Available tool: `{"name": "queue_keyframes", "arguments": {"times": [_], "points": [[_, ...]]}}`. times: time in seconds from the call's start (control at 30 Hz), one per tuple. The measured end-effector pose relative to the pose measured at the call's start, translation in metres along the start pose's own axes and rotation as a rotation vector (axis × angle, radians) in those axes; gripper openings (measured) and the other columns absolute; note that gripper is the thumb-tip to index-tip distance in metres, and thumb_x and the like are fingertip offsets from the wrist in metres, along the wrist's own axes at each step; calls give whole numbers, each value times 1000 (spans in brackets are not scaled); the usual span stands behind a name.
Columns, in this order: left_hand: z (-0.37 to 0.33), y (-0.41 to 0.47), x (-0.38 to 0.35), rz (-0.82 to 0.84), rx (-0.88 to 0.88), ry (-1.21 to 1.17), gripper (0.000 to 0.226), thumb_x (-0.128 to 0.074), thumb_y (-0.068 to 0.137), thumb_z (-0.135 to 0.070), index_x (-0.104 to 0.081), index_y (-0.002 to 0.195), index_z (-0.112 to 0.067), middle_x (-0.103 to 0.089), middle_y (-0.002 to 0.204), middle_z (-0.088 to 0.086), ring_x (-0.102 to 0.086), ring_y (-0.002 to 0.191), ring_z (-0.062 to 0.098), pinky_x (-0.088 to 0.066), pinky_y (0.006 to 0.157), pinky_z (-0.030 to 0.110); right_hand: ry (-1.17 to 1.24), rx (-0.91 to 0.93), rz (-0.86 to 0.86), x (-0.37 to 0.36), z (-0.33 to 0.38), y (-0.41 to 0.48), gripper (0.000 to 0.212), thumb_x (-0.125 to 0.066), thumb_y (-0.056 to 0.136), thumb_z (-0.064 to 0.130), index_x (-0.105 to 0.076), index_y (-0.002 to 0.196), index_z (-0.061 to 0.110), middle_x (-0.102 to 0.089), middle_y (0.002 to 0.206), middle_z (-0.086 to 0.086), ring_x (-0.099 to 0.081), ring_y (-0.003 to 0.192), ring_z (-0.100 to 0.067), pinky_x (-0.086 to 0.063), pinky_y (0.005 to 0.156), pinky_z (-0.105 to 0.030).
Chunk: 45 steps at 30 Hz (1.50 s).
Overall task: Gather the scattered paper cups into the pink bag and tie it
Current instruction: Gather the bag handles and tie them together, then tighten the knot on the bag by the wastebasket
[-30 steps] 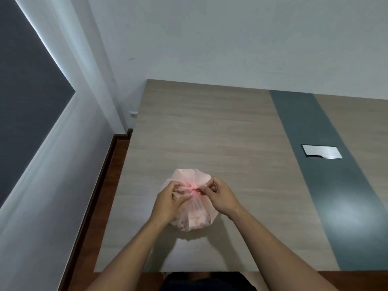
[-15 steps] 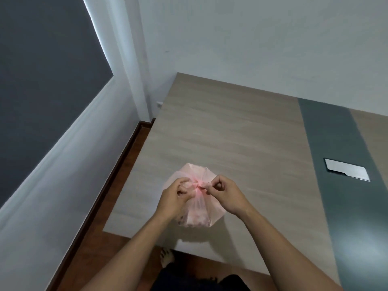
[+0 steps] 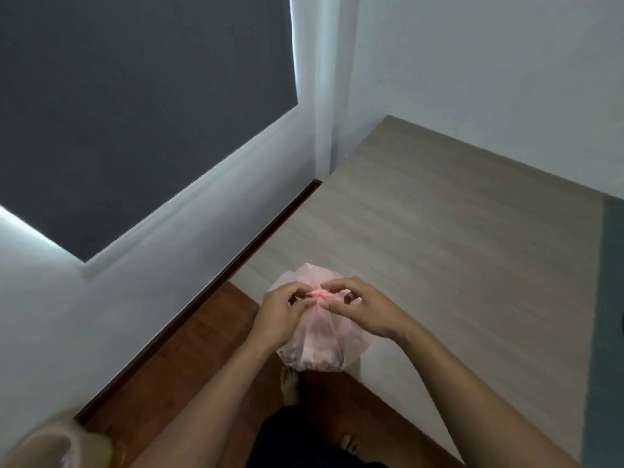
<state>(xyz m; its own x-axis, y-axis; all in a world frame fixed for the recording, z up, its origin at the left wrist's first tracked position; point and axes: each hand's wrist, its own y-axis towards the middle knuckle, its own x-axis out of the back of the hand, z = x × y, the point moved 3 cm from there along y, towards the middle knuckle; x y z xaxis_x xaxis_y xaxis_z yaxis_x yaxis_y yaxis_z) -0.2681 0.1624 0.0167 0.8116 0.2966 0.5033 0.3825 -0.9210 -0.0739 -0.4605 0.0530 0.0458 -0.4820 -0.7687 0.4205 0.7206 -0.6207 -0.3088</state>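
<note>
The pink bag point(image 3: 319, 346) is a thin translucent plastic bag, bulging and full, standing at the near left corner of the wooden table point(image 3: 439, 238). Its mouth is gathered into a reddish twisted knot point(image 3: 319, 294) on top. My left hand point(image 3: 283, 315) pinches the knot from the left and my right hand point(image 3: 364, 307) pinches it from the right, fingertips almost meeting. Paper cups show only as faint shapes through the plastic. No loose cups are in view.
A white wall with a dark panel point(image 3: 135, 106) runs along the left, with a dark skirting board point(image 3: 202, 292) below. Brown floor point(image 3: 189, 366) and my bare feet point(image 3: 290, 383) lie under the table's edge. A pale plastic-lined bin point(image 3: 57, 447) sits at the bottom left. A grey-green strip point(image 3: 607, 298) crosses the table's right.
The view has swung left and down, so the bag now appears at the table's near corner over the floor. Both hands stay on the bag's knot, fingers shifting slightly.
</note>
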Motion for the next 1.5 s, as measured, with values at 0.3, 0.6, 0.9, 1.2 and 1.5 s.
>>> {"name": "queue_keyframes", "arguments": {"times": [0.3,0.6,0.9,1.2,1.5], "points": [[41,-103,78,-274,145,-16,25,-85,96,-10,-84,98,-35,-81,98,-28,-74,95,-4,-49,84,5,-125,208,199,-95,53,20,23,-84,97,42,-82,120,39,-77,109,23,-69,92,3,-52,80,-14],[101,-192,166,-559,294,-74,23,-90,91,-8,-89,97,-30,-82,96,-27,-75,90,-6,-50,82,6,-150,339,376,-224,122,44,15,-86,94,43,-76,105,37,-79,86,5,-76,71,-10,-57,67,-16],[173,-279,263,-767,447,-128,13,-93,90,-10,-92,100,-18,-85,89,-16,-75,83,-8,-54,80,13,-182,348,522,-371,194,61,16,-89,93,35,-76,98,28,-81,87,-5,-78,76,-25,-51,65,-18],[254,-341,350,-800,507,-97,12,-94,90,-22,-93,102,-21,-79,81,-35,-77,88,-9,-62,86,23,-138,330,608,-504,232,86,15,-90,92,33,-77,99,29,-81,92,-6,-71,78,-14,-60,76,-40],[316,-368,400,-903,570,-124,30,-95,89,-31,-75,77,-50,-75,77,-39,-74,79,-11,-52,71,8,-139,351,649,-584,257,111,15,-87,93,41,-76,99,32,-78,89,5,-63,76,-6,-53,75,-33]]}}
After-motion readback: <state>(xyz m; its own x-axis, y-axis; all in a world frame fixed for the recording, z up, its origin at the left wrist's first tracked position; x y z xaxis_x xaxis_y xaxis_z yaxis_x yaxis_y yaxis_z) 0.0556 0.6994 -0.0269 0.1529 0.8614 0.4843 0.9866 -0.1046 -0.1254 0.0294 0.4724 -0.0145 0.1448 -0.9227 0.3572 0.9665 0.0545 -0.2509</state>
